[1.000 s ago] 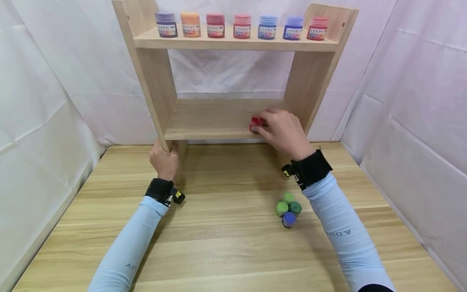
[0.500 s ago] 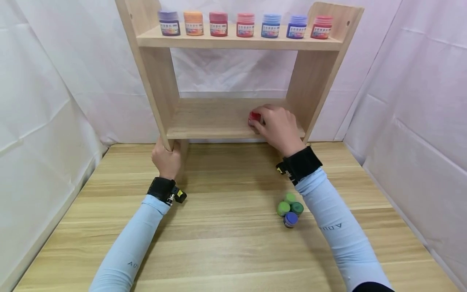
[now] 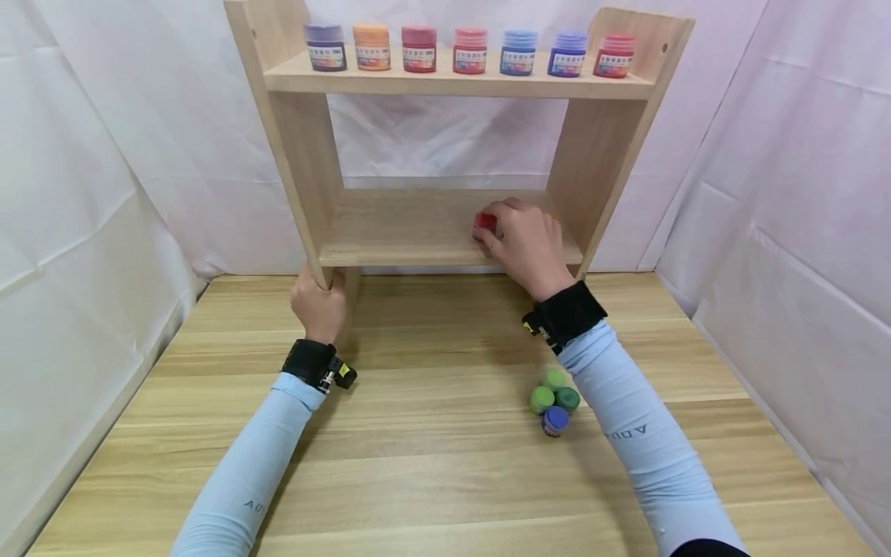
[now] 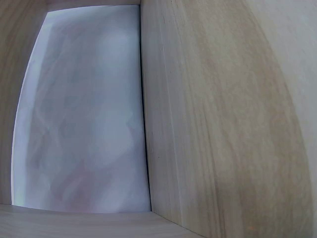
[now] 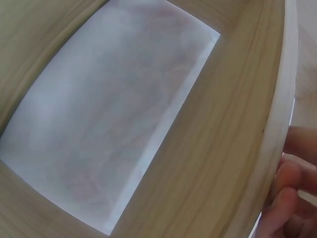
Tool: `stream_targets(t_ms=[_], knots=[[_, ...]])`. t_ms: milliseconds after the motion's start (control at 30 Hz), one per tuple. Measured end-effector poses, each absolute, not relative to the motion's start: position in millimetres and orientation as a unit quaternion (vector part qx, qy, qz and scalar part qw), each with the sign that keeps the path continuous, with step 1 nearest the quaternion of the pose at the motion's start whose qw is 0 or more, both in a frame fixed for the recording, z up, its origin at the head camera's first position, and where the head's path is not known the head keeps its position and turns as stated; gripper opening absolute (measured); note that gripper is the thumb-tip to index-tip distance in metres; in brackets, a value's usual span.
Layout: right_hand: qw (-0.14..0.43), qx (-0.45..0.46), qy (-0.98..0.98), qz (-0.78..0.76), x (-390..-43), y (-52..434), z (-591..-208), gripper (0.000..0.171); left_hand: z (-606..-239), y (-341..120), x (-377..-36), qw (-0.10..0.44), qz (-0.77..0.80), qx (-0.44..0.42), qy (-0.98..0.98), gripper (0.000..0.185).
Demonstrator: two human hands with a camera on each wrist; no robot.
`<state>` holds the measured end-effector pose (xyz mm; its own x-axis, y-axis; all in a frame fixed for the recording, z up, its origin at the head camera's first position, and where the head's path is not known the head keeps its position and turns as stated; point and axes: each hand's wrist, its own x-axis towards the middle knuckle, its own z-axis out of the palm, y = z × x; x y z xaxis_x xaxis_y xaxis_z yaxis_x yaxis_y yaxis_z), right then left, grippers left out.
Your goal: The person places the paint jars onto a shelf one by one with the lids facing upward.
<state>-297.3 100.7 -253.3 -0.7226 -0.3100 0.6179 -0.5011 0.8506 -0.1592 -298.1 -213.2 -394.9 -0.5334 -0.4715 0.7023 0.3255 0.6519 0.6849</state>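
Observation:
My right hand (image 3: 527, 244) pinches a small red paint jar (image 3: 485, 224) between thumb and fingers, over the lower board of a wooden shelf (image 3: 404, 224). Part of the jar is hidden by the hand. In the right wrist view, the right hand's curled fingers (image 5: 287, 186) show at the right edge, beyond the board's edge. On the left, my left hand (image 3: 319, 305) grips the bottom of the shelf's left side panel (image 3: 299, 162). Only bare wood and white cloth (image 4: 94, 109) fill the left wrist view.
Seven-odd paint jars is several: a row including an orange jar (image 3: 372, 48) stands along the upper board (image 3: 452, 83). Green jars (image 3: 541, 399) and a blue-lidded jar (image 3: 554, 420) cluster on the table (image 3: 418, 464) near my right forearm. White cloth walls (image 3: 786, 193) surround the table.
My right hand has shifted slightly left with the red jar and deeper onto the lower board. The left hand keeps its grip on the side panel.

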Motion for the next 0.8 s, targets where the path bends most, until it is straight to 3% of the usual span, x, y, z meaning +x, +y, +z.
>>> stream_targets(t_ms=[233, 533, 633, 800], knots=[[0.317, 0.242, -0.899, 0.182, -296, 102, -256, 0.030, -395, -214, -297, 0.480, -0.416, 0.047, -0.771, 0.028], [0.409, 0.274, -0.843, 0.219, -281, 122, -263, 0.016, -394, -214, -297, 0.486, -0.409, 0.046, -0.771, 0.027], [0.408, 0.259, -0.849, 0.214, -275, 134, -265, 0.008, -394, -214, -297, 0.486, -0.410, 0.045, -0.770, 0.028], [0.361, 0.252, -0.878, 0.190, -266, 157, -276, 0.010, -394, -213, -297, 0.484, -0.412, 0.043, -0.770, 0.028]])
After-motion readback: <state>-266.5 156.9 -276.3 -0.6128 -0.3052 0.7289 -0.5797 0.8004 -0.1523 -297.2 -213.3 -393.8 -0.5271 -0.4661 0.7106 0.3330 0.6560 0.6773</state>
